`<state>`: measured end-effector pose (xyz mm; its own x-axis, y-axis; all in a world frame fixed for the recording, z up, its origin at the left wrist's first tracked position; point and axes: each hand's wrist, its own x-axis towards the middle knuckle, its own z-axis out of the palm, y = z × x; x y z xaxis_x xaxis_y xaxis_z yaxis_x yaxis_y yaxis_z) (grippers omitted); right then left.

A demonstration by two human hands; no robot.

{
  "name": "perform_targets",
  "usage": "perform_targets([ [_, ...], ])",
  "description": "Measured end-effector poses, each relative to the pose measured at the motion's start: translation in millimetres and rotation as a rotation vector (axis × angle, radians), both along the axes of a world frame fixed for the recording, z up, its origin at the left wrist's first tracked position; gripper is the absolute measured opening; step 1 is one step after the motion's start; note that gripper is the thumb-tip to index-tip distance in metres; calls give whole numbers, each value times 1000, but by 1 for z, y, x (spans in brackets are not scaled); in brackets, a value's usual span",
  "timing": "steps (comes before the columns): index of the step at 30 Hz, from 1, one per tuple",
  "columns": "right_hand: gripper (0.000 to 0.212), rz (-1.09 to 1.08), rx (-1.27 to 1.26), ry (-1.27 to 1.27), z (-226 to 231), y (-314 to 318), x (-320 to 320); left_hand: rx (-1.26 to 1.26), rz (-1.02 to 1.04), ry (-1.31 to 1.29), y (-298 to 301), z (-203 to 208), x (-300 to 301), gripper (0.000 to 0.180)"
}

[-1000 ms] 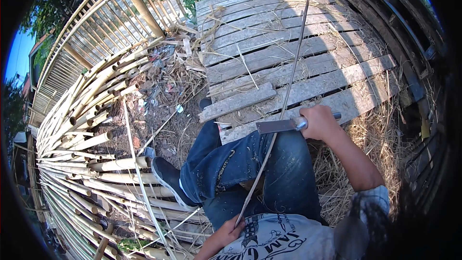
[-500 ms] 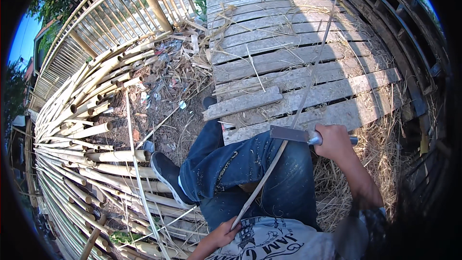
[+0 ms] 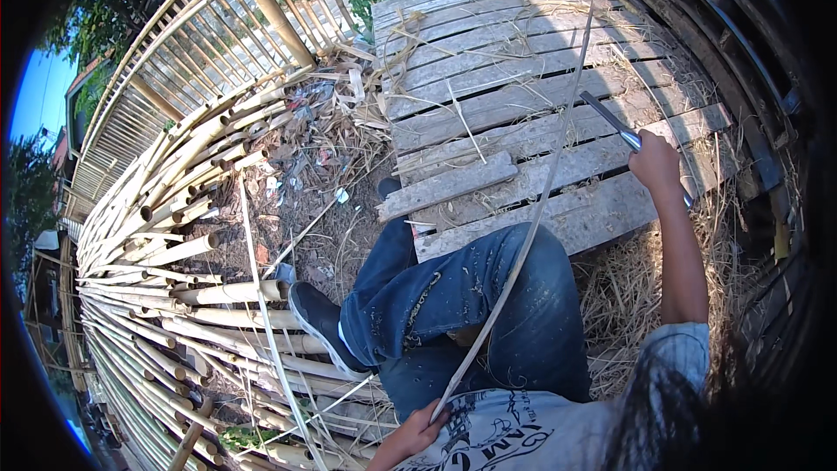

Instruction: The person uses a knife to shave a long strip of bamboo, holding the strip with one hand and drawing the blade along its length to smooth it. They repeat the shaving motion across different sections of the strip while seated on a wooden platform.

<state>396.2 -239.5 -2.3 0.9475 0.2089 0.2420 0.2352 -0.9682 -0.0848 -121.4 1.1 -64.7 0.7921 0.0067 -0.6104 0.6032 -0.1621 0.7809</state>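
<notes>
My left hand [image 3: 417, 433] is closed round the lower end of a long, thin bamboo strip [image 3: 493, 318] at my waist. From there the strip slants up across my raised knee and over the wooden slatted platform [image 3: 610, 201]. In my right hand [image 3: 656, 164], fingers wrapped round the handle, is a broad-bladed knife [image 3: 603, 112]. Its blade is turned nearly edge-on and points up and left toward the strip, apart from it as far as I can see. A short loose board [image 3: 449, 187] lies on the platform's near left corner.
Many cut bamboo poles [image 3: 231, 294] are stacked at the left, their ends toward my shoe [image 3: 321, 323]. A bamboo fence [image 3: 187, 48] runs behind them. Dry straw [image 3: 628, 296] covers the ground at right, beside stacked dark planks [image 3: 741, 78]. Shavings and litter [image 3: 323, 157] lie left of the platform.
My right hand has lifted the knife off the strip near my knee, up and to the right, turning the blade edge-on. My left hand still grips the strip's lower end.
</notes>
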Motion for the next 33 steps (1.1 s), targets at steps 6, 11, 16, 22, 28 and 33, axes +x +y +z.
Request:
perform_targets([
  [6, 16, 267, 226, 235, 11, 30, -103, 18, -9, -22, -2, -11, -3, 21],
  [11, 17, 566, 31, 329, -8, 55, -120, 0, -45, -9, 3, -7, -2, 19],
  [16, 16, 148, 267, 88, -21, 40, -27, -12, 5, -3, 2, -11, -22, 18],
  [22, 21, 473, 56, 352, -2, 55, -99, -14, -47, 25, 7, -14, -8, 18],
  [28, 23, 660, -55, 349, -10, 71, -86, -4, -58, 11, 14, -7, -2, 17],
  [33, 21, -38, 210, 288, -9, 44, -19, -41, -9, 3, 7, -20, -17, 18],
])
